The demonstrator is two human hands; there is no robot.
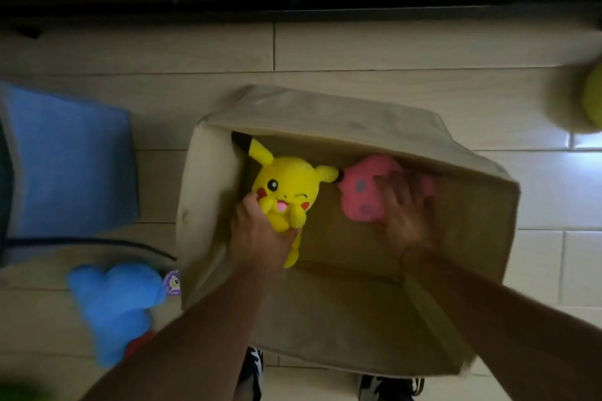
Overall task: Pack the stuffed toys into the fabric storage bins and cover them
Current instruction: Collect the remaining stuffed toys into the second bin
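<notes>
We see the yellow stuffed toy (286,192) inside the beige fabric bin (358,120), up against its left wall, with the left hand (260,238) wrapped around its lower body. Beside it, near the far wall, sits a pink stuffed toy (361,192), and the right hand (407,212) lies on it with fingers spread (blurred, so we cannot tell whether they clutch it). The bin stands on the tiled floor (391,45). To its left lie a blue stuffed toy (114,299) and a folded blue cloth (68,166); a yellow-green object (593,101) shows at the right edge.
</notes>
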